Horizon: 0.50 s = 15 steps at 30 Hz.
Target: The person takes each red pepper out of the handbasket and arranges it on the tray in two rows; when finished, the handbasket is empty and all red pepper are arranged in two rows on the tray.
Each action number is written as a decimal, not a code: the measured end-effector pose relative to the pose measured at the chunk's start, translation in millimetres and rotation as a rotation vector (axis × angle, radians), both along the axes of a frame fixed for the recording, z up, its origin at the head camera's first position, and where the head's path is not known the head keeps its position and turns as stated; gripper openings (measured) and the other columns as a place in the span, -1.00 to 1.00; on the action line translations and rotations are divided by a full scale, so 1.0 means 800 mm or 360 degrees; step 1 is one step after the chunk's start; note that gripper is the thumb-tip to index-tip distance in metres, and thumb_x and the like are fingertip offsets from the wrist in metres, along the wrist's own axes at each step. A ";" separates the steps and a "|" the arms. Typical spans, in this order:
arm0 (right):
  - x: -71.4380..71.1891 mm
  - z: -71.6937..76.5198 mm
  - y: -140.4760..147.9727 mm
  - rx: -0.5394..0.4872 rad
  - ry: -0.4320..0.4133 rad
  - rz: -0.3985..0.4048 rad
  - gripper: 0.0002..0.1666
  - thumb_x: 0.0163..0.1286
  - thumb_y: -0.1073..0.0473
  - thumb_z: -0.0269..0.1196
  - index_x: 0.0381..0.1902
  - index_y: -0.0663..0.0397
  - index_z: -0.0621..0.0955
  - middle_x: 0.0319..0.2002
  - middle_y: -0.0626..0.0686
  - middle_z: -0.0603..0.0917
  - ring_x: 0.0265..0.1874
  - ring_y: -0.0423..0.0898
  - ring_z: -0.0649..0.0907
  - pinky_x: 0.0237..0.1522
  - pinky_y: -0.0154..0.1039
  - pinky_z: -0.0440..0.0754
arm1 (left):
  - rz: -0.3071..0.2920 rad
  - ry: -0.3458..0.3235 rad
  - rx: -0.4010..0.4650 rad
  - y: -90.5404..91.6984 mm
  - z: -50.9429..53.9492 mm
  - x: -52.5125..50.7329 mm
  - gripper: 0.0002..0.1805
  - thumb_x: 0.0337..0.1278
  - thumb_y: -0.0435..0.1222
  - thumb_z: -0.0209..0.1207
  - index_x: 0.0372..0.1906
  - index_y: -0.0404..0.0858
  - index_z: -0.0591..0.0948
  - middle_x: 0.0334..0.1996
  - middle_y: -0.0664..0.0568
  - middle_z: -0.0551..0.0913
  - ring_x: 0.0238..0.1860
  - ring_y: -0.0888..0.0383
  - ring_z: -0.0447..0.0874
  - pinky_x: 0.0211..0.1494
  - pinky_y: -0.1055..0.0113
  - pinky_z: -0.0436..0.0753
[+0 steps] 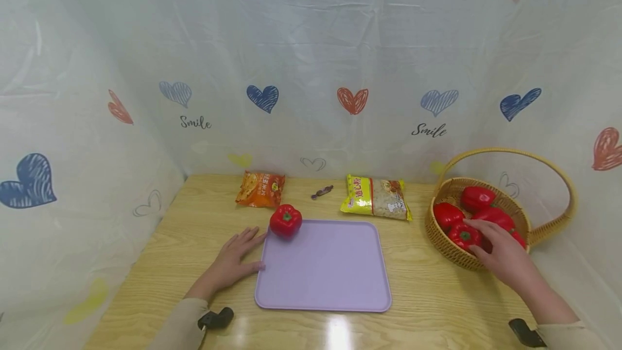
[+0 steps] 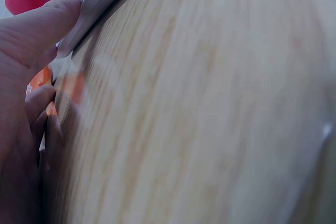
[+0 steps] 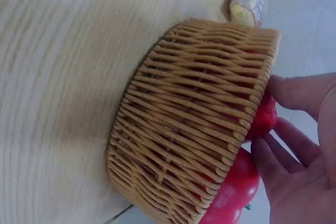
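Note:
A purple tray (image 1: 325, 271) lies on the wooden table, and a red bell pepper (image 1: 285, 220) sits at its far left corner. My left hand (image 1: 235, 261) rests at the tray's left edge with fingers extended; in the left wrist view the thumb (image 2: 58, 17) touches the rim. On the right stands a wicker basket (image 1: 439, 244) with several red bell peppers inside. Reaching over its near rim, my right hand (image 1: 505, 255) has thumb and fingers round the front bell pepper (image 1: 465, 235). The right wrist view shows this pepper (image 3: 264, 116) between thumb and fingers, partly hidden by the basket wall.
Behind the tray lie an orange snack bag (image 1: 261, 189), a small wrapped candy (image 1: 322, 192) and a yellow food packet (image 1: 376, 197). The basket's tall handle (image 1: 505, 150) arches above it. A white curtain printed with hearts (image 1: 311, 58) encloses the table's back and sides.

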State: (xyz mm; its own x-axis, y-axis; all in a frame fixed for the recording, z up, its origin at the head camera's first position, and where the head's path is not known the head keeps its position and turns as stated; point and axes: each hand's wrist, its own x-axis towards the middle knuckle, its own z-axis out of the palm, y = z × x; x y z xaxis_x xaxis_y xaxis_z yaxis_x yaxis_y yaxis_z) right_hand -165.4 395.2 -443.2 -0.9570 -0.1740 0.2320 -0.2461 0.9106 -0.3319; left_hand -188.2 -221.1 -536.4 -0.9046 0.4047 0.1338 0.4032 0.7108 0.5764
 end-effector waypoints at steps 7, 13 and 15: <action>-0.006 0.005 0.004 0.0050 -0.0092 0.0017 -0.35 0.14 0.27 0.49 0.20 0.30 0.58 0.17 0.47 0.54 0.16 0.49 0.46 0.07 0.51 0.44 | 0.0006 -0.0004 0.0002 0.000 -0.001 0.000 -0.18 0.23 0.11 0.30 0.53 -0.09 0.37 0.55 -0.20 0.21 0.59 -0.24 0.00 0.58 -0.23 -0.09; -0.007 0.007 0.004 0.0080 -0.0119 0.0046 -0.43 0.19 0.29 0.46 0.16 0.35 0.61 0.19 0.50 0.51 0.16 0.51 0.46 0.08 0.49 0.46 | 0.0007 -0.0004 -0.0003 0.001 0.000 0.000 -0.18 0.23 0.11 0.30 0.53 -0.09 0.37 0.55 -0.20 0.21 0.59 -0.24 0.00 0.58 -0.23 -0.09; -0.008 0.007 0.004 0.0094 -0.0120 0.0039 -0.43 0.20 0.28 0.46 0.17 0.36 0.61 0.19 0.50 0.51 0.16 0.50 0.46 0.08 0.48 0.48 | 0.0004 -0.0002 -0.0004 0.001 0.000 0.000 -0.18 0.23 0.11 0.30 0.53 -0.10 0.38 0.55 -0.21 0.22 0.58 -0.25 0.00 0.58 -0.23 -0.09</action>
State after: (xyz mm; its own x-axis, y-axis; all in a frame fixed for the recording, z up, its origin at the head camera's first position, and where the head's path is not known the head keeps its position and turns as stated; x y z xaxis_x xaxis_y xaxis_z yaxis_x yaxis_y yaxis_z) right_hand -171.5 398.2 -437.5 -0.9666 -0.2089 0.1483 -0.2449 0.9232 -0.2962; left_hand -188.4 -220.6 -536.2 -0.9057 0.4030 0.1314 0.4008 0.7133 0.5749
